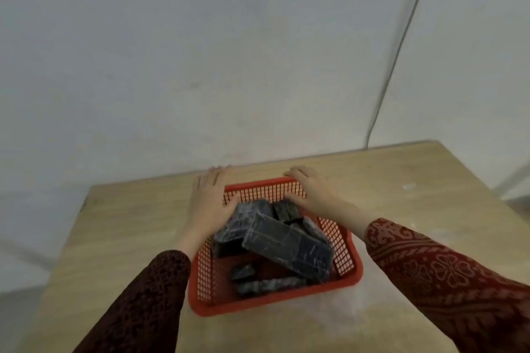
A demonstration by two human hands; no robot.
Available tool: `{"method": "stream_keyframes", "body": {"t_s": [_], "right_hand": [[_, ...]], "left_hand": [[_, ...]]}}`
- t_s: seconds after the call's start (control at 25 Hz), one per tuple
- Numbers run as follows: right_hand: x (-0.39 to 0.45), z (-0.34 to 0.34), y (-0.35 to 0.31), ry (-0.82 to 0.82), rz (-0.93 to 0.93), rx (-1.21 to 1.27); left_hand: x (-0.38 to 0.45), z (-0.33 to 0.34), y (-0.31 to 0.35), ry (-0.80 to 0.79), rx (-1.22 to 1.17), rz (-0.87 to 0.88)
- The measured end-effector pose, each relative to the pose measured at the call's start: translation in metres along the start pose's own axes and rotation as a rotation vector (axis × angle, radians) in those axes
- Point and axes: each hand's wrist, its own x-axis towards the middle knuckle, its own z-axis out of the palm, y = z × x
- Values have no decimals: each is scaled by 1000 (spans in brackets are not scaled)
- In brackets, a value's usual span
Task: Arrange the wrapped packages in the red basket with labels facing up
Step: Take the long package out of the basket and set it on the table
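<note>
I am resting my left hand [210, 203] and right hand [308, 190], both spread and holding nothing, on the far corners of the red basket [272, 305] on the table [129, 223], judging that sorting is only beginning, since the wrapped packages [286, 246] inside are lying jumbled and need lifting and turning, no labels being visible.

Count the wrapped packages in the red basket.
About 5: large one tilted on top, one far left under it, one at the back, two small near the front. Others may be hidden.

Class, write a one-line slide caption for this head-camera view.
Both hands, left hand and right hand, rest on the red basket's far rim above jumbled dark wrapped packages.
</note>
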Motion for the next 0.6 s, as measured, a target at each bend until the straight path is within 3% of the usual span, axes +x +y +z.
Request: {"method": "stream_keyframes", "body": {"t_s": [0.24, 0.6], "right_hand": [[-16, 51, 27, -294, -47, -56], [-1, 74, 31, -340, -72, -168]], "left_hand": [[-32, 35, -36, -114, 41, -51], [-40, 48, -46, -31, -84, -166]]}}
